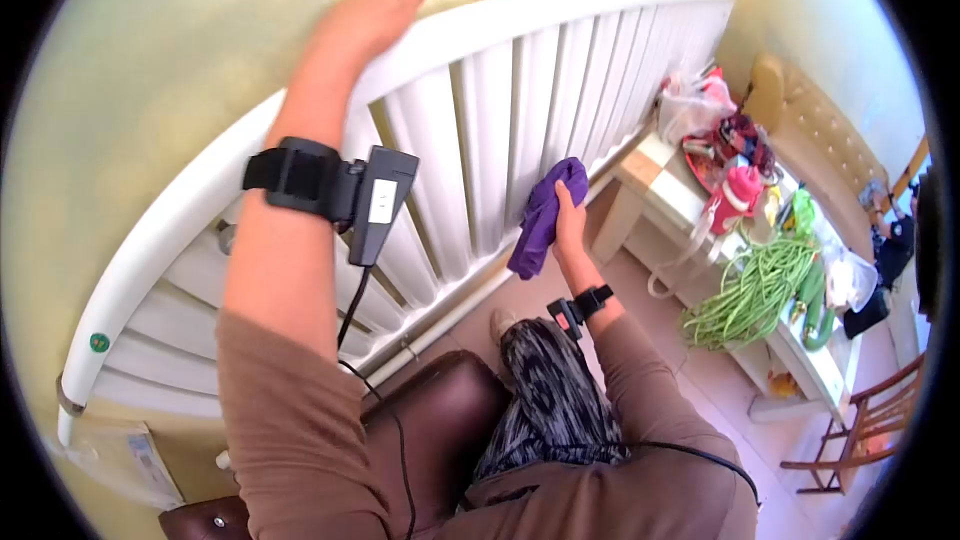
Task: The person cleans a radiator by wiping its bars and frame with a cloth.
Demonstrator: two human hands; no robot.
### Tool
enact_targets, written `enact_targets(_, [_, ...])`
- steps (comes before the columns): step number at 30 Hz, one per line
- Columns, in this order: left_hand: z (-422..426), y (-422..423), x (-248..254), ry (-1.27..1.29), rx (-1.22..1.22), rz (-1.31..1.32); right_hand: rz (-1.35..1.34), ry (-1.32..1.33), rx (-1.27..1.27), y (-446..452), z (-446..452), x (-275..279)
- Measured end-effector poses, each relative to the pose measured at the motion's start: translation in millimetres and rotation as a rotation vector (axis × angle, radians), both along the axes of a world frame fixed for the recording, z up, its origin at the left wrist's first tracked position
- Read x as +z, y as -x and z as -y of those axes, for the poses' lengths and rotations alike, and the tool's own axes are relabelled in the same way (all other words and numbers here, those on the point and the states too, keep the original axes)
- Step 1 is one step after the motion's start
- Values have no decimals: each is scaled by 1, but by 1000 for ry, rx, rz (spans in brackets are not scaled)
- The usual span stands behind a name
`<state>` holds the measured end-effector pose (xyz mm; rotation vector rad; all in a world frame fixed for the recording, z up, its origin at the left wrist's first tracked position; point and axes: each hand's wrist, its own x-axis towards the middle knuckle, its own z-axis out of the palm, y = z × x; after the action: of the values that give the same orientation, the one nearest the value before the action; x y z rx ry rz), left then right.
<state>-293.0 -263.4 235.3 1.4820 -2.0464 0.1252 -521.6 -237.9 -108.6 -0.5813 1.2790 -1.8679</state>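
Note:
My right hand grips a crumpled purple cloth against the lower slats of a white radiator. My fingers are mostly hidden by the cloth. At the radiator's top rail, my left hand rests near the wall with nothing visible in it. One digit points out to the right, while the others are largely out of sight. Black strapped devices sit on both wrists, and a cable hangs from the left one.
A brown padded seat stands below the radiator. To the right, a low table holds long green beans, cucumber-like vegetables, a pink-topped bottle and plastic bags. Beyond are a tan sofa and a wooden chair.

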Motion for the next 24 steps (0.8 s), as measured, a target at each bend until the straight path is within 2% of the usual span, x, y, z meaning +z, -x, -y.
enact_targets(2, [-4,3,2,4,4,-16,50,182,107,-8,-14,40])
enact_targets(6, [-7,5,3,-87,59,-2,-253,476,-17,-36,-31,129])
enact_targets(7, [-7,6,3,-111,69,-6,-366,515,-54,-43,-33,145])
enact_targets(8, [-8,5,3,-105,67,-10,-367,499,-6,-58,-51,174])
enact_targets(10, [-9,6,4,-152,63,10,-442,566,-41,-83,-51,190])
enact_targets(11, [-8,6,3,-147,62,10,-480,436,71,-91,-53,191])
enact_targets(12, [-6,6,2,-128,64,7,-785,608,-174,-101,-31,173])
enact_targets(13, [-5,5,1,-112,68,4,-1059,637,-357,-113,-31,160])
enact_targets(17, [-8,6,1,-121,75,5,-1138,512,-144,-133,-23,78])
enact_targets(19, [-4,5,-2,-45,76,13,-1127,510,-172,-137,-25,51])
enact_targets(20, [-3,5,-1,-46,61,11,-1154,439,-103,-137,-25,36])
enact_targets(22, [-4,4,4,-117,51,133,-1186,357,-54,-135,-29,16])
enact_targets(23, [0,1,5,-113,35,130,-1188,374,-48,-135,-31,9])
enact_targets(24, [7,-3,3,-217,-20,63,-1191,390,-37,-131,-33,5])
